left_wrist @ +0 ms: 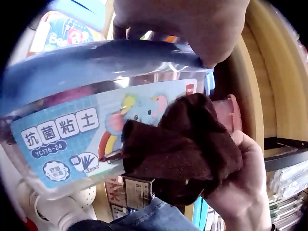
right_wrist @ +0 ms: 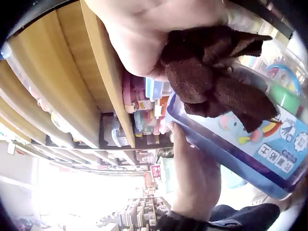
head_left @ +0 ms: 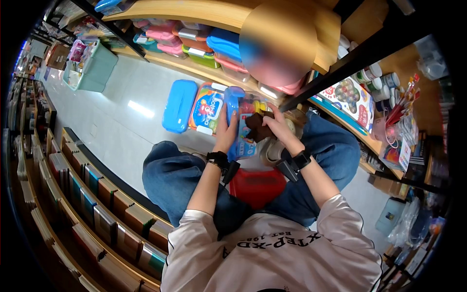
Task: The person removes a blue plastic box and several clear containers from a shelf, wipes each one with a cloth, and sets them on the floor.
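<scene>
A clear plastic box with a blue lid and an elephant label (left_wrist: pixel 62 139) is held on its side between the person's legs. The left hand (head_left: pixel 224 131) grips it by the lid side, and in the left wrist view that hand (left_wrist: pixel 180 24) lies over the blue lid. A dark brown cloth (left_wrist: pixel 183 149) is bunched in the right hand (head_left: pixel 282 129) and lies against the label. In the right wrist view the right hand (right_wrist: pixel 149 33) holds the cloth (right_wrist: pixel 207 72) over the box (right_wrist: pixel 231 149). Coloured contents show through the clear wall.
On the floor lie a blue-lidded box (head_left: pixel 180 106) and a colourful box (head_left: pixel 208 107). A red object (head_left: pixel 258 187) is between the legs. Shelves with lidded boxes (head_left: pixel 194 53) stand ahead, a green bin (head_left: pixel 99 68) far left, paint jars and brushes (head_left: pixel 401 97) right.
</scene>
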Available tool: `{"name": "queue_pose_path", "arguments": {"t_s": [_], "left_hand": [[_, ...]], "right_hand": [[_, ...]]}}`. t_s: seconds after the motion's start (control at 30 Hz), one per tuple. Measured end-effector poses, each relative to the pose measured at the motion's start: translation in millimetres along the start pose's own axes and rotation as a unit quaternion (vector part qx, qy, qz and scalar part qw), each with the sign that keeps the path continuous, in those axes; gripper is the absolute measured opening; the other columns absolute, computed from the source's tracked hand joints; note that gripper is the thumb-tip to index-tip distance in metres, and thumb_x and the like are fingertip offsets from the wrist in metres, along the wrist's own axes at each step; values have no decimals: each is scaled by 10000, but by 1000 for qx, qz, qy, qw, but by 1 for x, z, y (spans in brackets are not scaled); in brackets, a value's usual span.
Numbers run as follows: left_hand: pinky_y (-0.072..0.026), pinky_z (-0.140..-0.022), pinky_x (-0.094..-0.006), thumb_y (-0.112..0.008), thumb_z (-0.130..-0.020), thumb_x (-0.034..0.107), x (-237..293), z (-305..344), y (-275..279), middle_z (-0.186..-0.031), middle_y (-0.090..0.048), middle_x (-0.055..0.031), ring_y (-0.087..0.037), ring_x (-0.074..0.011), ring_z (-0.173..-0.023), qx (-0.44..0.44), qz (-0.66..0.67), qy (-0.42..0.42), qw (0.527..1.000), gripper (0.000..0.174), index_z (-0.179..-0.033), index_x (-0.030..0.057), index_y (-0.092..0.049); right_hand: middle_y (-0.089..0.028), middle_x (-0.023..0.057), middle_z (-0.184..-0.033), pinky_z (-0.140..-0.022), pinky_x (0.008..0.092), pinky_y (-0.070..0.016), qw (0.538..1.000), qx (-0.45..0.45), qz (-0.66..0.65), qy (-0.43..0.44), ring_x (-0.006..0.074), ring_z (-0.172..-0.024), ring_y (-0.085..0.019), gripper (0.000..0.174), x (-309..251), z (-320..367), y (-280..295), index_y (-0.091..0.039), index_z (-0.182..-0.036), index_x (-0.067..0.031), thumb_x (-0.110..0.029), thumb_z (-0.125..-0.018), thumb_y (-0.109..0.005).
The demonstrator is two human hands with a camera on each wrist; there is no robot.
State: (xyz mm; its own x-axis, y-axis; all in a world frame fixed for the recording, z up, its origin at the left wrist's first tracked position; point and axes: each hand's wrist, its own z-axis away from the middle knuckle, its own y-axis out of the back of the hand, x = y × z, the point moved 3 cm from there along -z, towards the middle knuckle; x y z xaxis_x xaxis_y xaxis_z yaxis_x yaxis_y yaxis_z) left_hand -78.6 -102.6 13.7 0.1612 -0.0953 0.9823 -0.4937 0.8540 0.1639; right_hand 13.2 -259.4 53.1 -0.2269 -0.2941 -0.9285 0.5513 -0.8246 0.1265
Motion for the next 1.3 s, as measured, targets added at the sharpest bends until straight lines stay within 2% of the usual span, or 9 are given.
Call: {"name": "queue_pose_path", "arguments": {"t_s": [0.2, 0.27, 0.33, 0.47, 0.6, 0.9, 1.0, 1.07, 1.3], "left_hand": [[-367, -953, -372, -468, -909, 344, -29, -1, -10, -1232, -475, -241, -474, -320, -1143, 29, -54, 40, 997, 496, -1261, -3, -429], [-357, -966, -429, -470, -892, 409, -143, -10, -30, -1259, -445, -260, -450, -387, -1145, 38, -256, -71, 963, 567, -1294, 16, -395], [-371, -945, -438, -485, -888, 397, -57, -4, -21, -1245, -454, -252, -461, -400, -1113, 77, -164, -25, 983, 560, -1296, 24, -394], [-305, -1016, -400, -464, -906, 305, -79, -2, -36, -1300, -393, -233, -381, -351, -1217, 23, -41, 95, 994, 579, -1337, -23, -258], [-306, -1017, -398, -456, -909, 314, -82, 1, -31, -1323, -376, -224, -375, -357, -1229, 11, -101, 0, 995, 543, -1337, 18, -302], [-322, -992, -444, -381, -936, 362, -88, 26, -41, -1332, -344, -259, -385, -401, -1200, 43, -156, 70, 984, 568, -1379, 44, -227], [-331, -989, -449, -353, -946, 344, -90, 45, -42, -1340, -337, -254, -386, -409, -1194, 42, -191, 48, 979, 537, -1388, 70, -218], [-335, -993, -447, -341, -952, 318, -97, 47, -39, -1361, -327, -226, -363, -412, -1214, 23, -212, 50, 976, 509, -1399, 113, -211], [-321, -1006, -435, -359, -951, 306, -114, 42, -38, -1386, -316, -184, -341, -388, -1247, -10, -152, 75, 985, 494, -1401, 150, -230]], "right_hand": [[-562, 44, -854, -659, 244, -439, 998, -32, -41, -31, 115, -754, -533, 573, 23, -2, 8, -362, -1311, 1, -101, -773, -529], [-556, 49, -893, -719, 247, -445, 998, -17, -46, -33, 125, -791, -530, 512, 34, -7, 10, -398, -1272, -8, -111, -788, -531], [-530, 70, -1007, -756, 247, -444, 998, -21, -51, -19, 134, -849, -528, 495, 60, -26, 14, -399, -1282, -14, -121, -814, -519], [-517, 33, -1015, -763, 235, -419, 996, -38, 20, -74, 111, -823, -507, 538, 73, -43, 17, -358, -1341, -50, -130, -831, -511], [-521, 58, -992, -771, 231, -408, 995, -69, -47, -53, 128, -831, -493, 532, 104, -77, 26, -410, -1290, -11, -58, -769, -510], [-389, 231, -1337, -1052, 349, -254, 946, 86, 236, 207, 309, -1260, -358, 513, 73, -146, 59, -334, -1306, 72, -72, -834, -473], [-426, 226, -1309, -1041, 352, -276, 919, 0, 301, 254, 300, -1240, -391, 497, 84, -159, 21, -357, -1300, 57, -76, -834, -465], [-512, 230, -1200, -979, 392, -361, 907, -81, 384, 153, 349, -1124, -489, 447, 81, -144, -15, -433, -1261, 3, -48, -817, -444], [-474, 251, -1219, -977, 429, -344, 874, -31, 408, 262, 395, -1127, -453, 473, 50, -84, -44, -418, -1274, -12, -50, -805, -471]]}}
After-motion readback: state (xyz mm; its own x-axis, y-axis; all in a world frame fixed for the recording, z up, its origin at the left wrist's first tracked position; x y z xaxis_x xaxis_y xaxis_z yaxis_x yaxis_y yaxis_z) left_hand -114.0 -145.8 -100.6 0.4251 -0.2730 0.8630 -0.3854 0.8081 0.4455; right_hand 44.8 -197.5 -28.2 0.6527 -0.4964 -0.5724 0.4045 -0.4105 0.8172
